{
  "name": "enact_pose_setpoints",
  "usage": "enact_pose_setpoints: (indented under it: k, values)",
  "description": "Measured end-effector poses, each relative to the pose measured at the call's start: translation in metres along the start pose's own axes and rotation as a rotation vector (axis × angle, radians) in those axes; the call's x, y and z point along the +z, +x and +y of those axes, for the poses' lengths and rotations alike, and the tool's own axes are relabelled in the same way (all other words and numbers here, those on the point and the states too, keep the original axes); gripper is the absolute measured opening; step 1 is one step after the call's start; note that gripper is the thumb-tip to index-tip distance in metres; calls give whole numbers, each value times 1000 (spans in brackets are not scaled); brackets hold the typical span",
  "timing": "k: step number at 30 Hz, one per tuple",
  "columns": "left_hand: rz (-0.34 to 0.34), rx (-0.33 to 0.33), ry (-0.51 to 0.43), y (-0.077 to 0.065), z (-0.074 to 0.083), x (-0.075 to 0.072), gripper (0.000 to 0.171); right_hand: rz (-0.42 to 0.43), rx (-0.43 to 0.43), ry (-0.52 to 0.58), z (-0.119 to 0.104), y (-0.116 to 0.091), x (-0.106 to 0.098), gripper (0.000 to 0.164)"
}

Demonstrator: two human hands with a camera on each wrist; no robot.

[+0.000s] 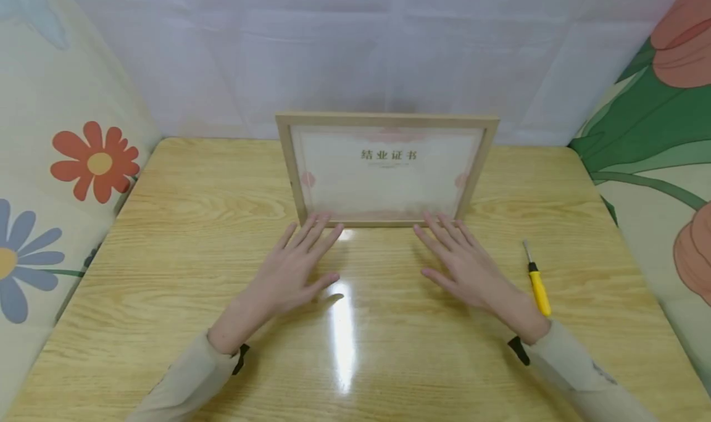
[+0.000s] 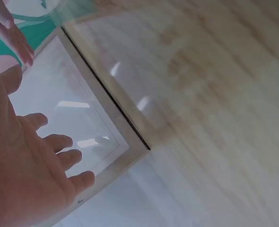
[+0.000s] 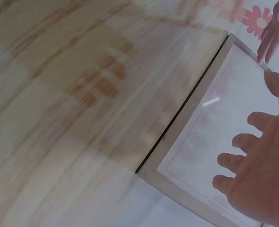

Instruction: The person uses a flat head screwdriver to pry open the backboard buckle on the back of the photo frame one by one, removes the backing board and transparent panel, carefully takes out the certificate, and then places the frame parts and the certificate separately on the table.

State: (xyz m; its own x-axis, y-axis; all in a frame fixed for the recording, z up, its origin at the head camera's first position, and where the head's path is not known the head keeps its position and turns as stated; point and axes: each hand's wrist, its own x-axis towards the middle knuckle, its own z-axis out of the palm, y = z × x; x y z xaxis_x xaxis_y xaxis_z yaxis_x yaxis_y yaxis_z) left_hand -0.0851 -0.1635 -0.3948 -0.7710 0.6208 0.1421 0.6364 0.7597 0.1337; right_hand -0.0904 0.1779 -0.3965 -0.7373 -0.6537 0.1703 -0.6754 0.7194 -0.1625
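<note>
A picture frame (image 1: 389, 121) of light wood stands upright at the back of the table, with a white certificate (image 1: 383, 190) inside it bearing golden characters. In front of its lower left corner is my left hand (image 1: 291, 271), palm down with fingers spread and straight. My right hand (image 1: 463, 268) mirrors it at the lower right, its fingers also spread. In the head view the fingertips of both hands overlap the frame's bottom edge. Both wrist views show the glass front (image 2: 59, 90) behind the fingers, and neither hand grips anything.
A screwdriver (image 1: 539, 289) with a yellow handle lies on the wooden table (image 1: 194, 243) at the right, beside my right forearm. White cloth (image 1: 333, 45) hangs behind the frame. Flower-patterned panels (image 1: 655, 181) border both sides.
</note>
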Motion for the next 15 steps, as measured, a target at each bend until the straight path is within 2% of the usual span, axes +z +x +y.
enact_pose_setpoints:
  k: [4,8,11,13,15]
  values:
    - [17,-17,-14,-1,-3,0,76,19,11,33,4,-4,1,71]
    - [62,-65,-69,-4,-9,-2,69,72,61,142,12,-8,0,70]
    - [127,-112,-137,-7,-19,-9,58,126,140,227,20,-10,-7,48]
    - [199,-135,-172,-6,-30,-16,45,147,222,268,28,-9,-14,28]
    - [259,-173,-212,-3,-41,-23,30,165,320,302,38,-7,-23,17]
